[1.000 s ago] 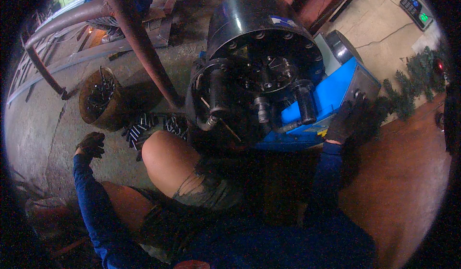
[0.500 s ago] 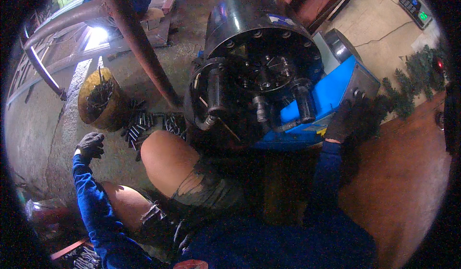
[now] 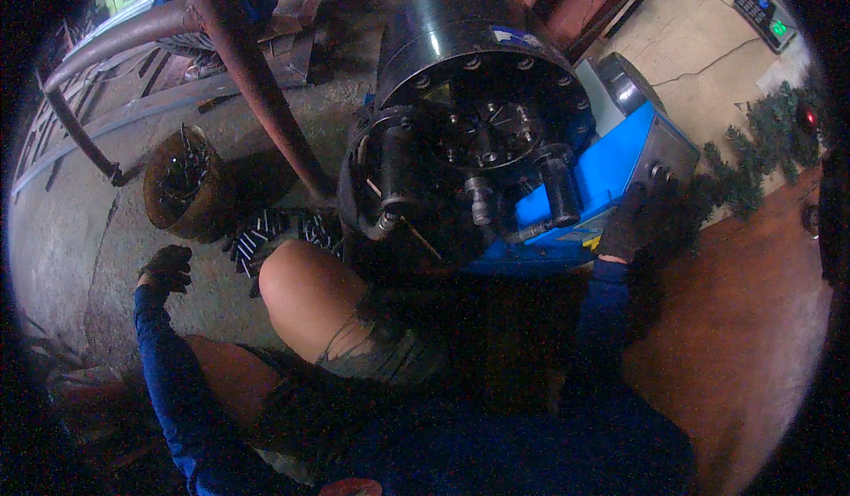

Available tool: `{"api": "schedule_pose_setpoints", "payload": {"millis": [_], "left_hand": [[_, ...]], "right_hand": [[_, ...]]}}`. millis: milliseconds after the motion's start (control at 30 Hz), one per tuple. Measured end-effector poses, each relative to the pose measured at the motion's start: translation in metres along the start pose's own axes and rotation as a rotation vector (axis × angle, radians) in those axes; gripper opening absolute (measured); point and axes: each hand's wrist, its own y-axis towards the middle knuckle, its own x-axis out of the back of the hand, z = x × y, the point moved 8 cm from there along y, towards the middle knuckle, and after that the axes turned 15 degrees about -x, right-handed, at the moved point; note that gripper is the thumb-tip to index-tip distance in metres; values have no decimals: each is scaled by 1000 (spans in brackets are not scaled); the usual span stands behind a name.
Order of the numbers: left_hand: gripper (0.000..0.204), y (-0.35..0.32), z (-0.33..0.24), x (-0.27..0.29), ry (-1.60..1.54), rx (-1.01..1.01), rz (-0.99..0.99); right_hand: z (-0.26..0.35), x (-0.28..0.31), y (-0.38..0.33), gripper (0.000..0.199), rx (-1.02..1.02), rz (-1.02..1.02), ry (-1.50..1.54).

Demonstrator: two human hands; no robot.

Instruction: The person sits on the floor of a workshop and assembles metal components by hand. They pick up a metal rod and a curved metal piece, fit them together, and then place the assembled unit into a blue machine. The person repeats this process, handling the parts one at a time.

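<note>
My left hand (image 3: pixel 166 269), in a dark glove, hangs over the floor beside my bent knee. Its fingers are loosely curled and a little apart, and nothing shows in them. My right hand (image 3: pixel 627 223), also gloved, reaches to the grey control panel (image 3: pixel 666 153) on the end of a blue machine (image 3: pixel 611 164), just below its round knobs. Its fingers are lost in shadow, so I cannot tell how they are held. Ahead of me stands a big black cylindrical machine head (image 3: pixel 460 36) with a ring of bolts and a round centre part (image 3: pixel 490 138).
A rusty bucket (image 3: pixel 158 186) of metal rods stands at the left. Several short dark metal pieces (image 3: pixel 257 239) lie near my knee. A slanting rusty pipe (image 3: pixel 257 89) crosses ahead. At the right are a digital display (image 3: pixel 766 18), a green garland (image 3: pixel 753 151) and a wooden surface (image 3: pixel 735 292).
The bright glare at the upper left has gone out, and the left side is darker. Both hands have stayed about where they were.
</note>
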Motion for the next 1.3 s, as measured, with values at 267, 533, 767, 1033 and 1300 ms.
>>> {"api": "schedule_pose_setpoints", "payload": {"millis": [267, 533, 767, 1033, 1300], "left_hand": [[62, 8, 8, 9, 37, 19, -3], [63, 3, 2, 4, 19, 52, -23], [56, 3, -2, 7, 57, 54, -12], [56, 6, 0, 9, 25, 43, -9], [53, 6, -3, 8, 53, 44, -7]], "right_hand": [[-3, -4, 1, 46, -53, 54, -62], [13, 4, 4, 41, 151, -7, -163], [8, -3, 3, 43, 49, 1, -97], [1, -7, 1, 48, -13, 9, -186], [4, -1, 3, 35, -48, -4, -148]]}}
